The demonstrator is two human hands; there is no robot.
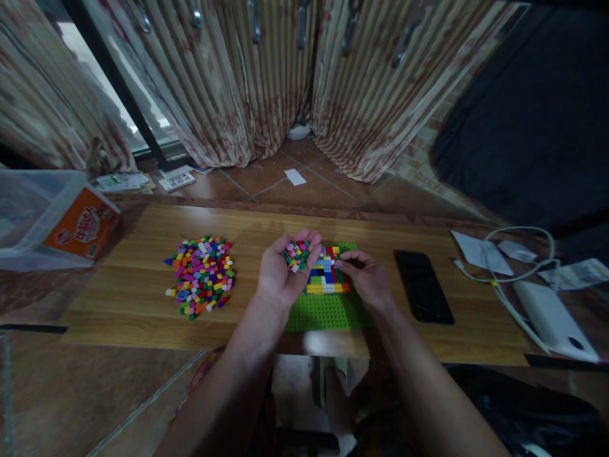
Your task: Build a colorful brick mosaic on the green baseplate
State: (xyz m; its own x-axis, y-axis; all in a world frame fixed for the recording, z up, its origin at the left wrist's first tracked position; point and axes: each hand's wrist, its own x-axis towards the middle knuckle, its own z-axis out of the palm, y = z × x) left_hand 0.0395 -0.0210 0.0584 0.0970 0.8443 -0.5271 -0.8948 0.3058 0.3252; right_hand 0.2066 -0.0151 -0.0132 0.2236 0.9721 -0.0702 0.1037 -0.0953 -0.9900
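Note:
My left hand [280, 270] is palm up and cupped, holding a small heap of coloured toy bricks [297, 255]. It hovers over the left side of a green baseplate [328, 314]. Rows of red, blue, white and yellow bricks [328, 287] cover the upper part of this plate. At the right edge of those rows, my right hand [365, 276] has its thumb and fingertips pinched together. Whatever is between them is too small to make out. Left of both hands, a large loose pile of mixed bricks [202, 276] lies on the wooden table [128, 285].
A black phone [423, 287] lies right of the baseplate. Farther right are a white cable [518, 311], a white box-shaped device [554, 320] and papers [480, 252]. A clear plastic bin [28, 219] with an orange label stands at the left. Curtains [228, 82] hang behind.

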